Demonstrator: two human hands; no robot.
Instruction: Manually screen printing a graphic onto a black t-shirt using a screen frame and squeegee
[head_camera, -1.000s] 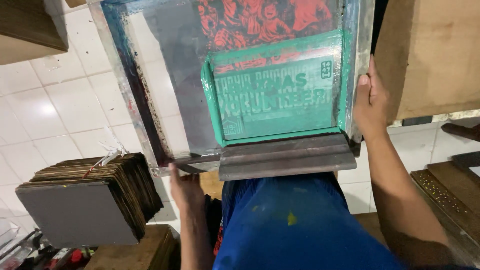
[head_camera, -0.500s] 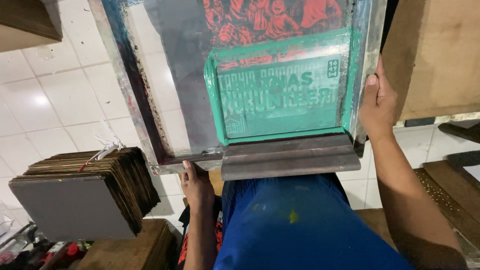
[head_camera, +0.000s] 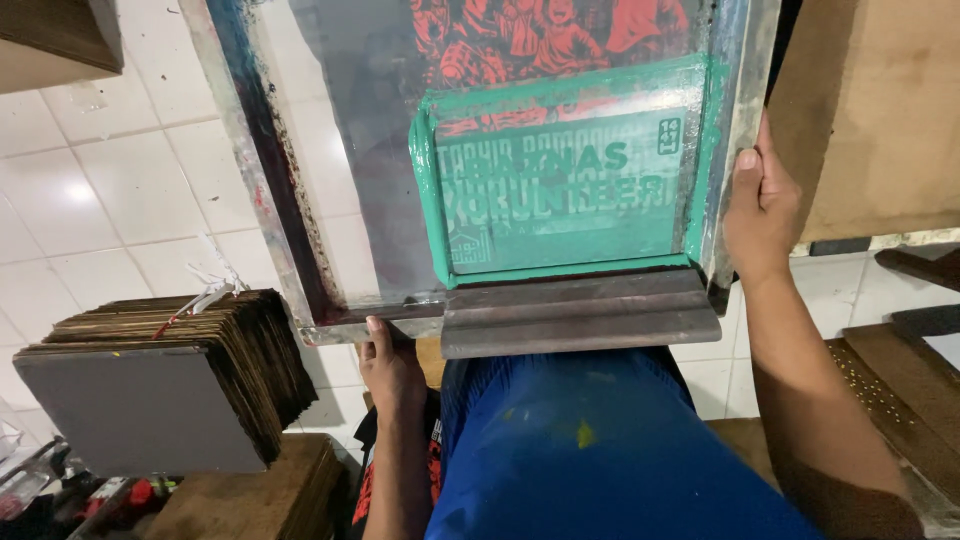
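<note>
Screen frame (head_camera: 480, 170) nearer, larger than earlier, between both hands.

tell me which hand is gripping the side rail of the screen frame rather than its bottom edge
The right hand: it clasps the right side rail of the screen frame, thumb on top. The left hand holds the frame's bottom edge from underneath, near the left corner.

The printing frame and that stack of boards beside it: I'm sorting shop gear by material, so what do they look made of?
Printing frame: looks like dull grey metal, probably aluminium, smeared with dark ink and holding a thin translucent mesh. Stack of boards: likely fibreboard or thick card, with brown layered edges and a matte grey top face.
</note>
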